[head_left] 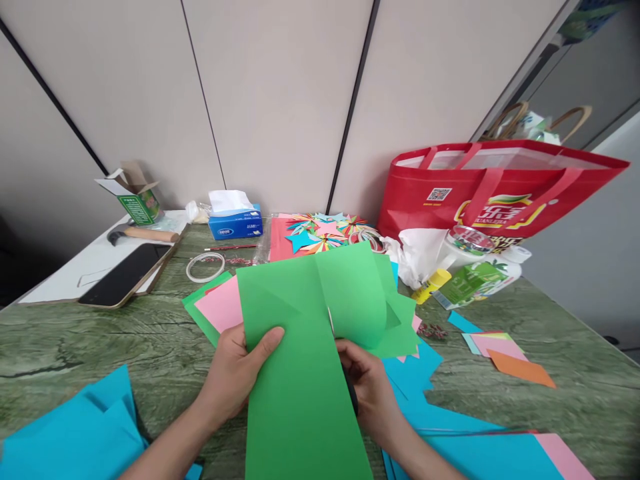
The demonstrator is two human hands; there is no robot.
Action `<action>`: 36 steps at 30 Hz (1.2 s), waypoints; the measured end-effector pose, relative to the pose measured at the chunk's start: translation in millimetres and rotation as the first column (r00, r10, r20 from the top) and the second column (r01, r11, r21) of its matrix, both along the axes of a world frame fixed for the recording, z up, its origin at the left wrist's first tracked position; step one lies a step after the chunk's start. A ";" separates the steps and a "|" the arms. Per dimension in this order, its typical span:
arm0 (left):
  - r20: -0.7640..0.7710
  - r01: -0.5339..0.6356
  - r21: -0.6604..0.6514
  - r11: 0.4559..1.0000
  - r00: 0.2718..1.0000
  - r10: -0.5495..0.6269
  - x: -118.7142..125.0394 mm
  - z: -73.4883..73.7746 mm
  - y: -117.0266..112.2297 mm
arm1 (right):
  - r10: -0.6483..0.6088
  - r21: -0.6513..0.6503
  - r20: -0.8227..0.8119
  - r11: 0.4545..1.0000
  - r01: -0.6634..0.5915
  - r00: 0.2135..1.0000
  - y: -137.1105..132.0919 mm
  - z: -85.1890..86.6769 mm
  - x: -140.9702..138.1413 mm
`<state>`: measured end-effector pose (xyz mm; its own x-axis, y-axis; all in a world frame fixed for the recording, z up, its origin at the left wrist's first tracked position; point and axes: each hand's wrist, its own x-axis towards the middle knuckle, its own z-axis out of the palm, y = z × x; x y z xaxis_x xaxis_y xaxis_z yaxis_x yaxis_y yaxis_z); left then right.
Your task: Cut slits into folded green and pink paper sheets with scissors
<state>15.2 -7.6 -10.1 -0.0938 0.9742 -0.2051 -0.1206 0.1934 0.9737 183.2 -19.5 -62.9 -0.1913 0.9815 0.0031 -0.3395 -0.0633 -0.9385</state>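
A large green sheet of paper (295, 373) is raised in front of me, with a slit running up its middle and the right flap curling over. My left hand (240, 367) is closed on its left edge, thumb lying on top. My right hand (367, 383) is closed around the dark handle of scissors (352, 395), mostly hidden behind the sheet. A bit of blade shows in the slit. Behind the sheet, pink paper (220, 305) sticks out at the left, and green cut pieces with pointed edges (400, 333) at the right.
Blue paper (75, 427) lies front left, more blue paper (465, 453) front right. Paper scraps (500, 347), a glue stick (433, 287) and a red bag (430, 200) are at the right. A phone (125, 275), hammer (145, 233), tape roll (205, 267) and tissue pack (235, 223) sit left.
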 end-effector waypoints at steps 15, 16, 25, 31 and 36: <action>-0.001 0.001 -0.007 1.000 1.000 -0.001 -1.1 -1.9 -0.8 | -0.039 -0.069 -0.028 0.997 0.037 0.999 -0.2 2.0 -0.7; 0.002 0.001 -0.011 1.000 1.000 -0.001 -1.1 -1.5 -0.5 | -0.042 -0.075 -0.021 0.996 0.041 0.999 -0.4 2.2 -0.6; 0.074 0.016 -0.061 0.998 0.997 -0.011 -0.9 -4.3 -0.9 | 0.002 -0.031 0.017 1.000 -0.002 1.000 -0.8 8.7 -0.7; 0.331 -0.306 -0.071 0.949 0.891 0.312 -1.6 0.6 8.5 | 0.193 0.057 0.103 0.978 -0.200 0.976 -2.1 15.2 4.9; 0.478 -0.474 0.063 0.878 0.787 0.390 2.4 -2.7 9.4 | 0.166 0.125 0.024 0.978 -0.168 0.986 -5.6 17.3 4.8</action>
